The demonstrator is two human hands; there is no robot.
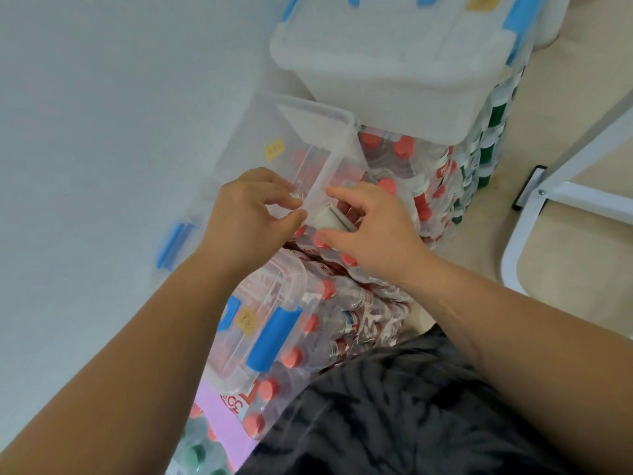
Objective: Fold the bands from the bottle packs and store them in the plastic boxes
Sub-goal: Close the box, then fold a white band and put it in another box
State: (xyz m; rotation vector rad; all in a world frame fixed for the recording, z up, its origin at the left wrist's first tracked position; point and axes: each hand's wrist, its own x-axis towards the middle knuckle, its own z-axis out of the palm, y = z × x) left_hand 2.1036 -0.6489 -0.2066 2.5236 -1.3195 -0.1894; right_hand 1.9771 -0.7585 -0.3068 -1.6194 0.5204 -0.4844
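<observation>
A clear plastic box (298, 132) with a yellow sticker stands tilted on shrink-wrapped packs of red-capped bottles (404, 159). My left hand (246, 217) pinches the box's near rim between thumb and fingers. Close beside it, my right hand (370, 228) holds a folded whitish band (330, 217) against that rim, fingers curled round it. Part of the band is hidden by my right hand.
A second clear box with blue latches (270, 337) lies on the bottle packs near me. A large lidded box (394, 73) sits on packs of green-capped bottles (486, 142) at the back. A white wall is left, a white metal frame (565, 197) right.
</observation>
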